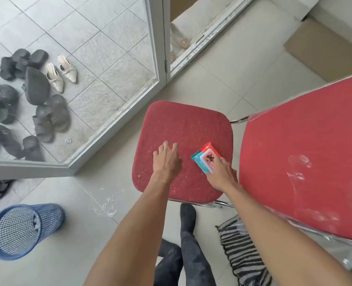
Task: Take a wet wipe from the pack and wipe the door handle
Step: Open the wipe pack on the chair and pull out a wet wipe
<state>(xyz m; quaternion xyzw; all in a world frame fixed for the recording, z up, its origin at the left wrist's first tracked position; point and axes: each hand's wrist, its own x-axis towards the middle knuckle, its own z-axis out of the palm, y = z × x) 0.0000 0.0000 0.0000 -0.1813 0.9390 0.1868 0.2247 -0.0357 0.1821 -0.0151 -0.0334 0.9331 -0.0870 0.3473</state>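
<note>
A red padded chair seat [182, 149] is seen at the centre of the frame, speckled with pale dust. On its right part a wet wipe pack [204, 157], teal and red with a white flip lid, is laid flat. The pack is pressed from above by the right hand [220, 175], whose fingers are spread over its lower right edge; whether the pack is actually gripped or only held down cannot be told. The left hand [167, 159] is held open, fingers slightly spread, palm down over the middle of the seat, just left of the pack and apart from it; nothing is grasped by it.

A second red chair [307, 162], wrapped in clear plastic, is seen at the right of the frame, close beside the first. A glass door [113, 58] with a pale metal frame fills the upper left, and sandals and shoes [36, 93] are scattered on the tiles behind it. A blue mesh waste basket [24, 230] is seen at the lower left. A striped cloth [241, 252] is laid on the floor at the lower centre-right, beside a dark-trousered leg [189, 240].
</note>
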